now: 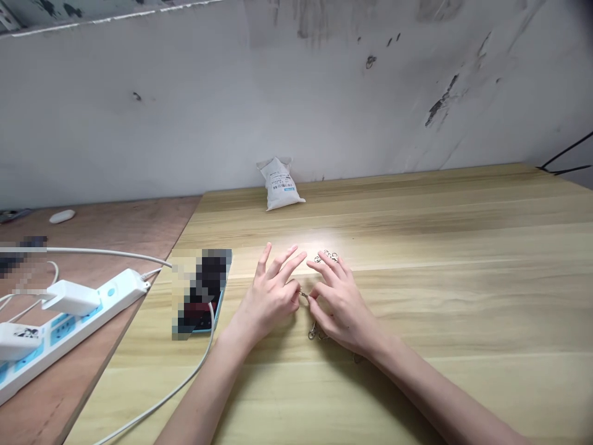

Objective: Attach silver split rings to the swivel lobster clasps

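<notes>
On a dial centred at the pinch, with twelve straight ahead of the wearer, the nearest loose piece, a metal ring (356, 358), lay between four and five o'clock, partly hidden under the right wrist. A little farther in, towards half past five, a small clasp (312, 333) rested on the wooden tabletop (463, 284). At the centre sat the small metal piece (304, 295), held just above the wood. The left hand (274, 298), at nine o'clock, had its thumb and curled forefinger closed narrowly on one end, its other fingers fanned out; the right hand (343, 307), at three, pinched the opposite end the same way. The piece looked light, stiff and hard to break, though its smooth, tiny surface would probably have been slippery; a fingertip grip at each end seemed the surest hold, leaving the middle free. Its exact shape could not be told behind the fingers. Out at nine o'clock, beyond the left hand, lay a phone (212, 281) with a white cable (185, 382) trailing towards eight. At one o'clock, just past the right fingertips, sat a cluster of metal rings (327, 253). Farthest, between eleven and twelve, a white packet (280, 185) stood near the wall (208, 111).
</notes>
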`<state>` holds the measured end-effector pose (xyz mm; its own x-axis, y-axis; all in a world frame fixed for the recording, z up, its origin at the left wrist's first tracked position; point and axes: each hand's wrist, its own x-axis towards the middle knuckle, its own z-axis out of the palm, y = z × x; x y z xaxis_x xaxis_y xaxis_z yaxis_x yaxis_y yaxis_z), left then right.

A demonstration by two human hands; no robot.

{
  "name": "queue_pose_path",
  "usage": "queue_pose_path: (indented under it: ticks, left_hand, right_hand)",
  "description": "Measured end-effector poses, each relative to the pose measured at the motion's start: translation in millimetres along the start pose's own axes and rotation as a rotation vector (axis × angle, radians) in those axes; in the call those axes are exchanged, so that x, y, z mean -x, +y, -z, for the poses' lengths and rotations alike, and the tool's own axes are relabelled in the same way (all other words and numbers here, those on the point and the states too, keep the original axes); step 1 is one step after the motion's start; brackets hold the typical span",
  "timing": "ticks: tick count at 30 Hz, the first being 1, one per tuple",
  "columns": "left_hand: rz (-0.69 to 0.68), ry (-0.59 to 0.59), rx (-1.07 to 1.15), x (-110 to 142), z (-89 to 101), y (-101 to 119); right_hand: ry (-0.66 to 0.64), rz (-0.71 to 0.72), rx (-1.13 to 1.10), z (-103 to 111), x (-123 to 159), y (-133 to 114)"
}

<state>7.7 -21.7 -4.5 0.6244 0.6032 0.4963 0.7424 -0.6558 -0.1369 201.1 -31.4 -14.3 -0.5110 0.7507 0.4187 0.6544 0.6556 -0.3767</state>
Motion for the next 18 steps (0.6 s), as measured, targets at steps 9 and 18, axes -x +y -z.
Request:
queue_pose_path:
  ticks: [9,18]
  left_hand:
    - [0.004,0.003,0.058,-1.4,-1.9,2.4]
    - [0.024,-0.022,0.083,0.0,-3.7,4.1]
  right_hand:
    - [0.043,-0.067,-0.04,0.0,-0.7,1.0]
    - [0.018,-0.066,-0.032,-2.6,0.7,-0.6]
